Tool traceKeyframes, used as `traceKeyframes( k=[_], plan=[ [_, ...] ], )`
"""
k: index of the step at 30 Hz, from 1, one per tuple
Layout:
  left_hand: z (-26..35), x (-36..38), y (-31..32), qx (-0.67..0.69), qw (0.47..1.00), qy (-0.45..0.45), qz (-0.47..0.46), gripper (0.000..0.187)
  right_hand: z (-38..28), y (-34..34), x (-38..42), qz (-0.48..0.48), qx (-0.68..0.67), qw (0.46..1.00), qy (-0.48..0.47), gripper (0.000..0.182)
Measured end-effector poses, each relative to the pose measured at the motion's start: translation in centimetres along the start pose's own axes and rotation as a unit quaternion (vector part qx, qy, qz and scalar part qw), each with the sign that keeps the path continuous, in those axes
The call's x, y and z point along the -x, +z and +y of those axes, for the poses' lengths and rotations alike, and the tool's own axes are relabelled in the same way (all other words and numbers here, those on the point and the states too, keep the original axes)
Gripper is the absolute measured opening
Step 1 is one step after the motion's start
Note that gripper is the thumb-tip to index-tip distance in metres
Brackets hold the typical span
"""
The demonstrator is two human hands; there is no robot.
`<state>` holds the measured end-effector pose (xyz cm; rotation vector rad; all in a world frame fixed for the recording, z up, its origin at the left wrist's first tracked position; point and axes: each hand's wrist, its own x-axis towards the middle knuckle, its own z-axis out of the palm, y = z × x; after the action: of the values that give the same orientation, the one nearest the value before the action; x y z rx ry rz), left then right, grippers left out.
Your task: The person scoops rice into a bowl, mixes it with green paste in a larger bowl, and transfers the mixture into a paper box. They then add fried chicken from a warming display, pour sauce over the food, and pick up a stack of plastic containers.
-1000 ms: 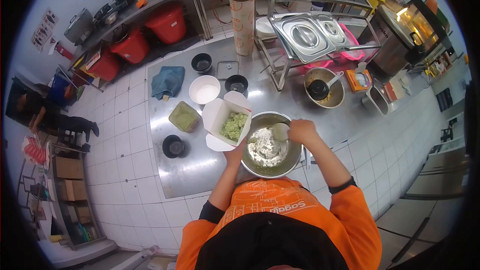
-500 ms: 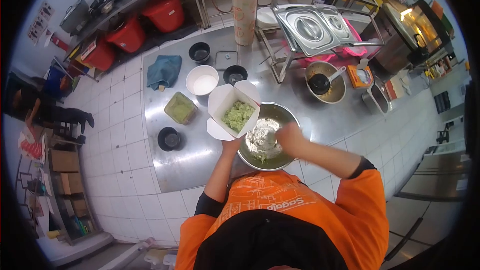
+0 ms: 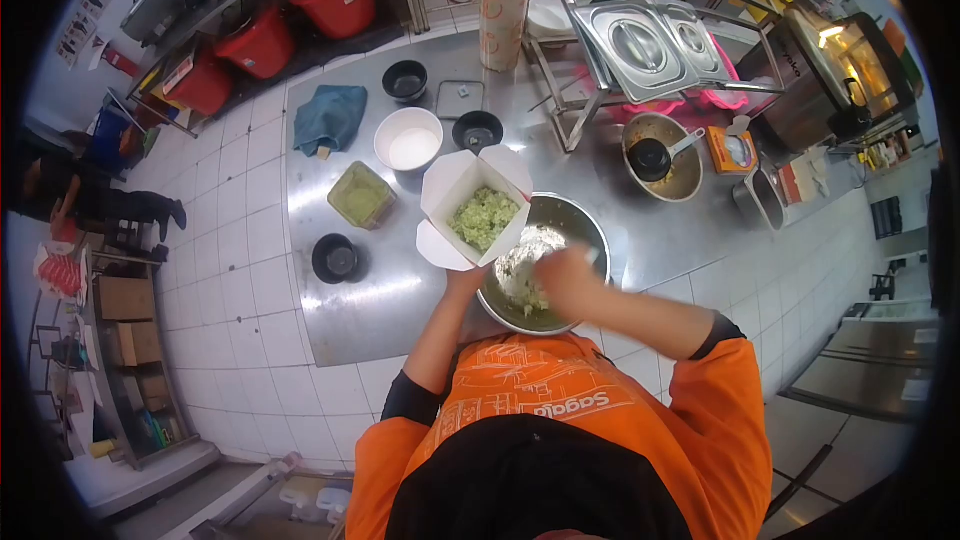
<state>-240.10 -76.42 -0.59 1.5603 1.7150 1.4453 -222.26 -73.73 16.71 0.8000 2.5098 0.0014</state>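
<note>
While motion blur smears the right hand (image 3: 568, 280) over the steel bowl (image 3: 550, 225), its fingers cannot be made out, so whether they are apart, together or clamped on something is unclear. That hand and its forearm also cover part of the bowl's right side. The left hand (image 3: 466, 281) is partly hidden beneath the white box (image 3: 437, 230); its fingers are closed on the lower part, though their exact placement cannot be seen.

The left forearm rises steeply from the near side, holding the box at the bowl's left rim, tilted with its flaps spread and green food (image 3: 484, 220) inside. The right forearm reaches in from the right, lying lower and more level, the hand above green residue in the bowl.

Three black bowls (image 3: 405, 81) stand on the desk (image 3: 385, 315), two at the far side and one at the left. One white bowl (image 3: 408, 138), one container of green food (image 3: 362, 195) and one blue cloth (image 3: 330, 120) lie left of centre. On the right is one pan (image 3: 680, 175) with one black ladle (image 3: 650, 159). Two steel lids (image 3: 638, 47) rest on the rack.
</note>
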Motion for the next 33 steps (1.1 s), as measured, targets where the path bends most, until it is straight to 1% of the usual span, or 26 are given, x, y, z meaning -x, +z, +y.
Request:
traceKeyframes(
  k=[1,2,3,4,5,7,8,10,11,13,15,16,17,18,20,22,23,24,25,26,27,28,30,31,32,33],
  plan=[
    [0.1,0.1,0.0,-0.016,1.0,0.002,-0.001,0.066,3.6,-0.9,-0.1,-0.05,0.07,0.993,-0.083,0.014],
    [0.3,0.2,0.0,-0.014,1.0,-0.004,-0.001,0.066,5.8,-0.1,-1.1,-0.094,0.002,0.994,0.055,0.018],
    [0.5,0.4,-0.1,-0.007,1.0,-0.011,-0.001,0.065,7.4,-0.1,-1.0,-0.15,-0.019,0.985,0.081,0.024],
    [0.7,0.5,-0.1,0.011,1.0,-0.022,0.003,0.064,8.0,0.2,-0.3,-0.192,-0.091,0.973,0.088,0.032],
    [0.9,0.7,-0.1,0.032,0.999,-0.035,0.005,0.064,7.4,0.8,0.1,-0.193,-0.09,0.973,0.089,0.032],
    [1.7,1.4,-0.5,0.092,0.993,-0.07,0.008,0.063,5.7,3.2,0.6,-0.204,-0.2,0.956,0.06,0.038],
    [2.3,1.7,-0.6,0.125,0.988,-0.091,0.011,0.062,4.8,4.2,0.3,-0.204,-0.204,0.955,0.064,0.038],
    [3.3,2.1,-1.1,0.171,0.978,-0.117,0.013,0.061,3.1,5.6,-0.8,-0.175,-0.289,0.94,0.046,0.044],
    [3.8,2.1,-1.4,0.184,0.975,-0.123,0.015,0.06,3.0,6.0,-1.3,-0.172,-0.29,0.94,0.045,0.044],
    [4.7,1.7,-1.9,0.192,0.974,-0.121,0.017,0.059,3.2,5.6,-2.3,-0.128,-0.399,0.907,0.034,0.049],
    [5.5,1.2,-1.9,0.252,0.961,-0.11,0.044,0.053,3.4,5.7,-2.1,-0.116,-0.415,0.901,0.055,0.052],
    [5.6,0.9,-2.2,0.232,0.964,-0.129,0.021,0.052,3.3,5.9,-1.9,-0.098,-0.445,0.888,0.062,0.052],
    [5.9,0.7,-2.3,0.232,0.964,-0.127,0.02,0.052,3.3,6.1,-1.8,-0.081,-0.474,0.874,0.069,0.052],
    [6.1,0.4,-2.3,0.245,0.961,-0.122,0.028,0.051,3.3,5.5,-1.6,-0.079,-0.474,0.874,0.069,0.052],
    [6.5,0.1,-2.5,0.257,0.959,-0.116,0.036,0.051,3.4,4.3,-0.8,-0.081,-0.507,0.853,0.091,0.051],
    [7.2,0.0,-3.0,0.309,0.939,-0.149,0.027,0.05,4.6,3.8,0.1,-0.081,-0.506,0.854,0.084,0.051],
    [7.5,-0.1,-3.3,0.308,0.939,-0.149,0.023,0.05,5.4,3.7,0.7,-0.083,-0.501,0.858,0.076,0.05],
    [7.7,-0.2,-3.6,0.328,0.931,-0.162,0.014,0.048,5.8,3.5,1.1,-0.083,-0.473,0.872,0.093,0.047],
    [7.8,-0.2,-3.7,0.346,0.921,-0.176,0.007,0.046,5.9,3.6,1.0,-0.083,-0.474,0.871,0.094,0.047],
    [7.6,-0.1,-3.7,0.346,0.922,-0.176,0.005,0.046,6.0,3.7,0.8,-0.077,-0.427,0.891,0.135,0.045],
    [7.2,0.1,-3.7,0.336,0.923,-0.188,0.022,0.045,5.9,3.8,0.6,-0.07,-0.379,0.906,0.177,0.043],
    [6.8,0.1,-3.5,0.328,0.923,-0.198,0.039,0.044,5.4,4.2,0.0,-0.069,-0.38,0.905,0.179,0.043],
    [6.2,0.1,-2.9,0.322,0.926,-0.192,0.048,0.045,3.7,4.6,-1.7,-0.021,-0.362,0.915,0.176,0.041],
    [6.0,0.2,-2.6,0.315,0.928,-0.189,0.06,0.046,2.9,4.1,-2.0,-0.019,-0.363,0.915,0.177,0.041],
    [5.7,0.4,-2.3,0.314,0.929,-0.187,0.06,0.046,2.0,3.7,-2.2,-0.001,-0.371,0.914,0.164,0.041],
    [5.7,0.4,-2.2,0.324,0.925,-0.181,0.078,0.047,1.5,3.3,-2.3,0.019,-0.38,0.912,0.151,0.042]
  ],
)
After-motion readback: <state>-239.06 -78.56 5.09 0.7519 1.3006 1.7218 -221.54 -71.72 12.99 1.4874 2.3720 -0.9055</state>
